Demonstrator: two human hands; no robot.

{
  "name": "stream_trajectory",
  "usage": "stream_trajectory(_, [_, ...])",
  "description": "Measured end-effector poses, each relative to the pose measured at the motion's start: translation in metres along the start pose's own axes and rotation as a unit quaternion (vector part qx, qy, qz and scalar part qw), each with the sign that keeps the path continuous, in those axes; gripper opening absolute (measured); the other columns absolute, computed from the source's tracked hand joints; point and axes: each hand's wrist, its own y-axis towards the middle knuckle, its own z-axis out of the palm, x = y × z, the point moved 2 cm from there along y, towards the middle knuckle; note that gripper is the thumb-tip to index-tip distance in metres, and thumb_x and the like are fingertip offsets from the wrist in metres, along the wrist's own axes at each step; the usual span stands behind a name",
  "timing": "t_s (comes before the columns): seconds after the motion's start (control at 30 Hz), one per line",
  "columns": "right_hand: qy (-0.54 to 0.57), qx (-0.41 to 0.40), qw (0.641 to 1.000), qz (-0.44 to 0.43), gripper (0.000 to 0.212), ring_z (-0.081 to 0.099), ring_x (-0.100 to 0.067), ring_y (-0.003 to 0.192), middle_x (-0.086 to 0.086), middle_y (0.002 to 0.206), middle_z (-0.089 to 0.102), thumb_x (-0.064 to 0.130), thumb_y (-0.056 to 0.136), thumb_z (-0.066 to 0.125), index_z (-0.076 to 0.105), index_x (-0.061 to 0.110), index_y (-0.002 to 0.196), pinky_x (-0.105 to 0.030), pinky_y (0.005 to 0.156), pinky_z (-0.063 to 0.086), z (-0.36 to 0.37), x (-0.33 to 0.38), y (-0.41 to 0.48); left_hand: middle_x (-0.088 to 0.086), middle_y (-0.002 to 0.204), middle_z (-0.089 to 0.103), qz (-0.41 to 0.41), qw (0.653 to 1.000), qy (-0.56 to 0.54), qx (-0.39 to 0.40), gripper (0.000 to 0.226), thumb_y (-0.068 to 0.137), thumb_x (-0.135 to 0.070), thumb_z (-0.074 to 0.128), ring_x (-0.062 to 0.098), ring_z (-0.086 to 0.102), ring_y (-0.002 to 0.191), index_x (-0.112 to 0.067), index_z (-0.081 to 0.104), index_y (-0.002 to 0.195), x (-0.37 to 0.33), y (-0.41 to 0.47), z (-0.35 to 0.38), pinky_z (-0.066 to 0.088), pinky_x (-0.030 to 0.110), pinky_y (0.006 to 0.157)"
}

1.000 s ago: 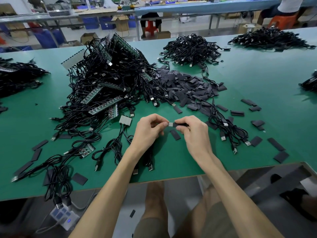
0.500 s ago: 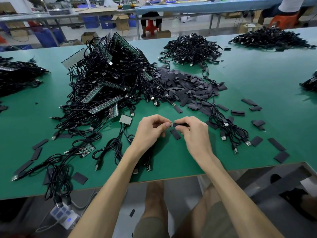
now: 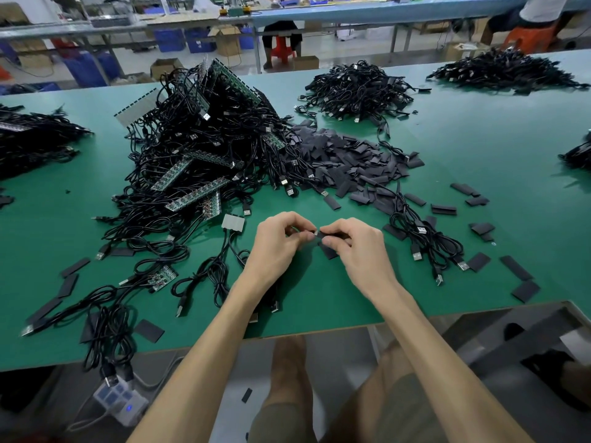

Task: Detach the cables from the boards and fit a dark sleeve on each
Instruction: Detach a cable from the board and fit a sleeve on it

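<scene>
A cable end [image 3: 316, 232] was pinched in the left hand [image 3: 281, 241] and a dark sleeve [image 3: 332, 235] was gripped by the right hand [image 3: 355, 247], both held over the table [image 3: 479, 129] near its near edge. The sleeve looked barely started on. Tons was left tbh: a big tangle of boards [image 3: 198, 148] with cables attached was heaped mid-table, with unused sleeves [image 3: 345, 158] piled beside it. The cable pile [image 3: 355, 91] at the far edge was probably finished, but that couldn't be confirmed.
</scene>
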Motion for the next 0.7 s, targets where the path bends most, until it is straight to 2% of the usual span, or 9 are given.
stream_trajectory(0.13, [-0.008, -0.007, 1.000, -0.005, 0.018, 0.063, -0.020, 0.093, -0.005, 0.099, 0.071, 0.004, 0.089, 0.073, 0.078, 0.011, 0.105, -0.032, 0.087, 0.048, 0.0005, 0.0008, -0.0007, -0.021, 0.059, 0.065, 0.000, 1.000, 0.000, 0.012, 0.012, 0.084, -0.003, 0.078, 0.001, 0.056, 0.056, -0.015, 0.076, 0.084, -0.0015, -0.0002, 0.0013, 0.041, 0.012, 0.059])
stream_trajectory(0.23, [-0.016, -0.018, 1.000, -0.008, 0.018, 0.063, -0.023, 0.098, -0.006, 0.101, 0.071, 0.003, 0.089, 0.072, 0.078, 0.010, 0.106, -0.035, 0.090, 0.049, 0.0000, 0.0007, -0.0014, -0.019, 0.057, 0.064, 0.002, 1.000, 0.001, 0.017, 0.010, 0.084, -0.005, 0.078, 0.000, 0.055, 0.054, -0.016, 0.076, 0.084, -0.0025, -0.0003, 0.0015, 0.040, 0.011, 0.057])
stream_trajectory(0.4, [0.007, -0.011, 1.000, -0.013, 0.015, 0.066, -0.018, 0.093, -0.003, 0.100, 0.073, 0.007, 0.093, 0.071, 0.078, 0.011, 0.105, -0.029, 0.087, 0.050, -0.0011, 0.0002, -0.0010, -0.013, 0.059, 0.066, -0.004, 1.000, -0.025, 0.001, 0.014, 0.085, -0.004, 0.077, 0.005, 0.057, 0.055, -0.018, 0.076, 0.082, -0.0014, 0.0004, 0.0002, 0.044, 0.016, 0.058])
stream_trajectory(0.5, [0.009, -0.007, 1.000, -0.012, 0.011, 0.066, -0.017, 0.085, 0.001, 0.089, 0.074, 0.013, 0.097, 0.066, 0.077, 0.013, 0.097, -0.029, 0.080, 0.049, -0.0003, -0.0005, -0.0003, -0.003, 0.061, 0.066, -0.003, 0.999, -0.035, 0.002, 0.013, 0.087, -0.006, 0.075, 0.010, 0.055, 0.056, -0.018, 0.076, 0.082, -0.0007, 0.0004, 0.0000, 0.045, 0.024, 0.059])
stream_trajectory(0.57, [0.005, -0.007, 1.000, -0.015, 0.016, 0.065, -0.016, 0.079, 0.003, 0.081, 0.073, 0.015, 0.100, 0.062, 0.073, 0.016, 0.089, -0.031, 0.076, 0.049, 0.0012, -0.0011, -0.0003, -0.006, 0.059, 0.064, -0.002, 0.999, -0.030, 0.013, 0.011, 0.090, -0.009, 0.074, 0.008, 0.054, 0.056, -0.018, 0.074, 0.084, -0.0001, -0.0001, 0.0008, 0.043, 0.021, 0.058])
stream_trajectory(0.63, [0.009, -0.015, 1.000, -0.015, 0.016, 0.065, -0.011, 0.076, 0.007, 0.076, 0.071, 0.017, 0.101, 0.062, 0.070, 0.022, 0.087, -0.028, 0.072, 0.049, 0.0017, -0.0019, -0.0002, -0.009, 0.058, 0.064, 0.002, 1.000, -0.016, 0.022, 0.009, 0.093, -0.012, 0.072, 0.005, 0.055, 0.056, -0.018, 0.073, 0.086, -0.0009, -0.0002, 0.0021, 0.042, 0.018, 0.059])
stream_trajectory(0.7, [0.063, -0.026, 0.998, 0.004, 0.010, 0.067, -0.006, 0.075, 0.008, 0.073, 0.072, 0.019, 0.099, 0.066, 0.069, 0.023, 0.091, -0.024, 0.072, 0.051, 0.0018, -0.0042, 0.0009, -0.006, 0.059, 0.065, 0.006, 0.999, 0.006, 0.031, 0.008, 0.097, -0.018, 0.069, 0.004, 0.056, 0.056, -0.018, 0.071, 0.089, -0.0024, 0.0001, 0.0039, 0.040, 0.016, 0.059])
